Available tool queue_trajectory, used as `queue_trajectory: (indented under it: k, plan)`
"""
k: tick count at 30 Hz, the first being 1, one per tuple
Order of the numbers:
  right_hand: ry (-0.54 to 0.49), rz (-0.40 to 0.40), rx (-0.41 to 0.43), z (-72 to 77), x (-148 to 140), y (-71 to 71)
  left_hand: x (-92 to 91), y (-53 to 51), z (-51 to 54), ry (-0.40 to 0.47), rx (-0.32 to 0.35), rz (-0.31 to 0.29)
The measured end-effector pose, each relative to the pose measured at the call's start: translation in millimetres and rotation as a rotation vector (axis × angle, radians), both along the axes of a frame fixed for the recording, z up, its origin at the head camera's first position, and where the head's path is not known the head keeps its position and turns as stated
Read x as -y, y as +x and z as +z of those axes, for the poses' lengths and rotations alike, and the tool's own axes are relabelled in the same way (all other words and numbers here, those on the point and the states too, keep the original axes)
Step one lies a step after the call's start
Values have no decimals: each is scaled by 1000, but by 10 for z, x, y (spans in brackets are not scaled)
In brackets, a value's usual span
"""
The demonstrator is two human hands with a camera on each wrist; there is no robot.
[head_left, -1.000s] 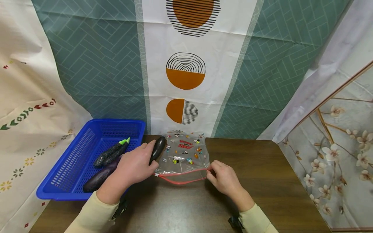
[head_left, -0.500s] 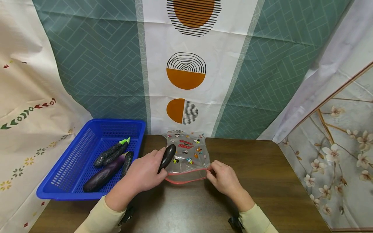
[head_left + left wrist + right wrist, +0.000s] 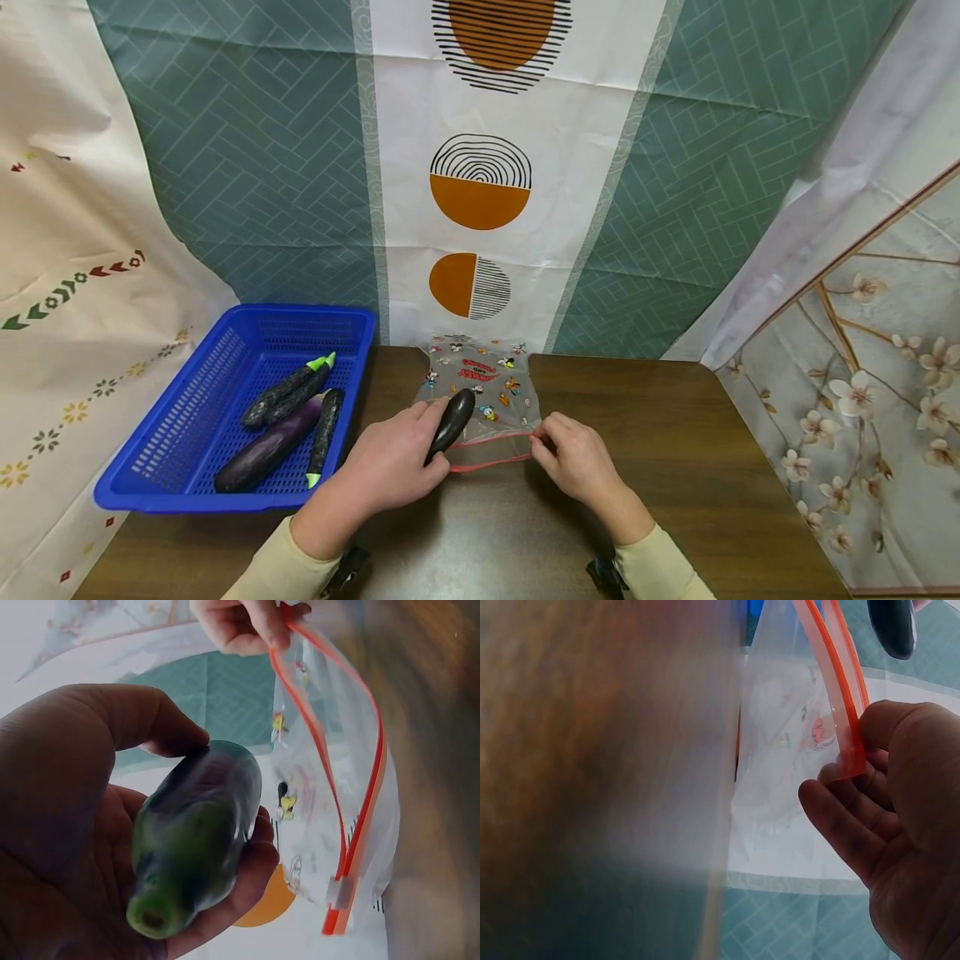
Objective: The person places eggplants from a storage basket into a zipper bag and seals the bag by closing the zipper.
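Note:
My left hand [image 3: 397, 454] holds a small dark eggplant [image 3: 454, 418] between thumb and fingers. Its green stem end faces the camera in the left wrist view, where the eggplant [image 3: 199, 817] is beside the mouth of a clear zip bag [image 3: 337, 787]. From above, the eggplant overlaps the near part of the bag [image 3: 480, 383], which has cartoon prints and a red zip edge. My right hand [image 3: 576, 457] pinches the right end of that zip edge. In the right wrist view, thumb and fingertips grip the red strip [image 3: 847, 742]. The bag's mouth stands parted.
A blue perforated basket [image 3: 161, 504] stands left on the wooden table [image 3: 675, 483]. Inside lie a larger purple eggplant [image 3: 270, 446] and three dark, bumpy, cucumber-like vegetables [image 3: 325, 433] with bright green ends. A patterned curtain [image 3: 300, 167] hangs behind the table.
My left hand has moved right and slightly nearer with the eggplant, from the bag's left side to its mouth, uncovering the basket's right side. The right hand keeps its place.

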State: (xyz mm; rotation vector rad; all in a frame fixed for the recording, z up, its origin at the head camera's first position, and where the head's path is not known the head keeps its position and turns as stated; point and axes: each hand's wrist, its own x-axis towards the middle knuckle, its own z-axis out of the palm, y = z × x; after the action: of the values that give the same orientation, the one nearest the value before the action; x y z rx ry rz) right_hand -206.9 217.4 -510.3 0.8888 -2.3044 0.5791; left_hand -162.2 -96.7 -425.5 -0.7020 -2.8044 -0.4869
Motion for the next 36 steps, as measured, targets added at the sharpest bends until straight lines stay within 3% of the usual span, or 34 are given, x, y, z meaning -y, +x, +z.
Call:
queue_trajectory:
  k: [8,21,28,36]
  plan:
    - [2,-1,-8,0,1,-1,-75,37,-75,-23,-52,-32]
    - [8,-5,-6,-6,3,1,-181,94,-184,-46,-46,-89]
    - [4,-14,-1,-14,1,5,-234,116,-239,-49,-96,-130]
    - [3,-9,-16,-14,8,0,-265,142,-259,-65,-78,-155]
